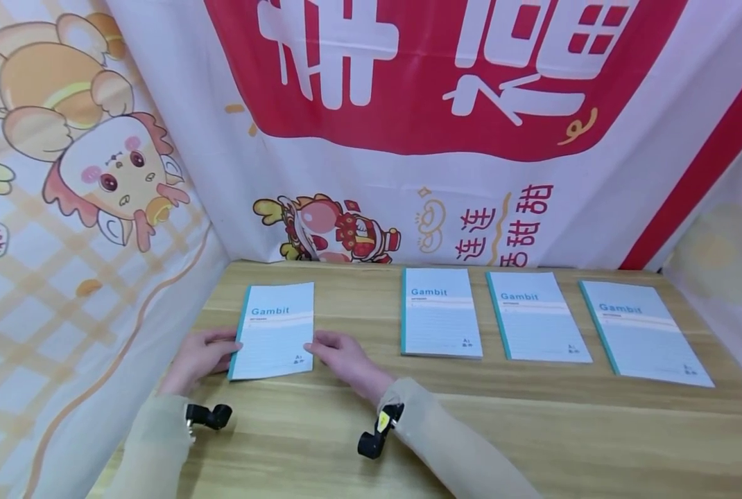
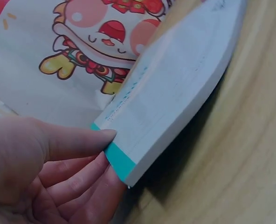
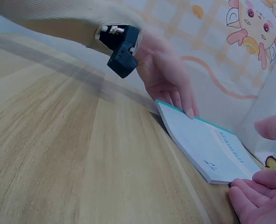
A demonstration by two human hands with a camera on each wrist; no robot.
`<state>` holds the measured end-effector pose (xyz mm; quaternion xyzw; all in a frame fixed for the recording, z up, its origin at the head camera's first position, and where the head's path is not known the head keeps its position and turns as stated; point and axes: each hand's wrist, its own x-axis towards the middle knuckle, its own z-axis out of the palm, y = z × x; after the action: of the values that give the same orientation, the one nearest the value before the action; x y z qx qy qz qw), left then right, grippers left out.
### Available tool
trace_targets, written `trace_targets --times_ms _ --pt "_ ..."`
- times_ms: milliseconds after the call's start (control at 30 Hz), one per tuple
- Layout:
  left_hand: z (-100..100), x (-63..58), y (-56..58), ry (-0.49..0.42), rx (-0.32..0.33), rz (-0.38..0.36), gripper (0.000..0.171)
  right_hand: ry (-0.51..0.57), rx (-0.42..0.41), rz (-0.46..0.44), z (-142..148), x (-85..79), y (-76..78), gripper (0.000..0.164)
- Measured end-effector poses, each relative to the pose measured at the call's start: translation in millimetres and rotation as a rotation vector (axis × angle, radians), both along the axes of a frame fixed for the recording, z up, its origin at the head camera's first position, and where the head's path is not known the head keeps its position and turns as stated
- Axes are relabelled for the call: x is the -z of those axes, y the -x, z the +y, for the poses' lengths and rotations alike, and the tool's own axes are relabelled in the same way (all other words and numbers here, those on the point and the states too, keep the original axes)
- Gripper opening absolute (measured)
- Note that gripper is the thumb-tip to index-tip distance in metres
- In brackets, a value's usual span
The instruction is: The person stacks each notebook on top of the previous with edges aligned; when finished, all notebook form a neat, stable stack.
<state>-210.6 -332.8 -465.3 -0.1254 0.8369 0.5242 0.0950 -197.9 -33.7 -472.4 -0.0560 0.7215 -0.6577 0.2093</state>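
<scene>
A pale blue notebook [image 1: 277, 329] marked "Gambit", with a teal spine strip, lies between my hands on the left of the table. My left hand [image 1: 202, 357] pinches its spine edge, with the thumb [image 2: 89, 140] on the cover and the fingers beneath. That edge looks slightly raised in the left wrist view, with a shadow under the notebook. At the opposite edge is my right hand [image 1: 349, 364], its fingertips touching near the corner. In the right wrist view its thumb [image 3: 271, 128] stands apart from the cover.
Three similar notebook places stand in a row to the right: a thicker-looking notebook [image 1: 441, 322], a middle notebook [image 1: 536, 326] and a far-right notebook [image 1: 648, 339]. Printed cloth [image 1: 346, 166] hangs behind the wooden table [image 1: 296, 436], and more cloth [image 1: 96, 277] on its left.
</scene>
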Motion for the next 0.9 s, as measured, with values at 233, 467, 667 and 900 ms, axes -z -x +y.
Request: trace_targets --times_ms 233,467,667,900 --pt "1 -17.3 -6.7 -0.144 0.006 0.097 0.061 0.022 0.021 -0.004 2 -0.1 3.2 0.058" --pt "15 -38.8 -12.3 -0.144 -0.006 0.131 0.066 0.067 0.079 -0.005 4 1.4 8.1 0.052" --pt "36 -53.0 -14.0 -0.191 0.015 0.171 0.064 0.174 0.098 -0.083 17 -0.5 12.6 0.05" --pt "66 -65.3 -17.1 -0.237 0.029 0.184 0.06 0.125 0.094 -0.11 38 -3.2 12.3 0.057"
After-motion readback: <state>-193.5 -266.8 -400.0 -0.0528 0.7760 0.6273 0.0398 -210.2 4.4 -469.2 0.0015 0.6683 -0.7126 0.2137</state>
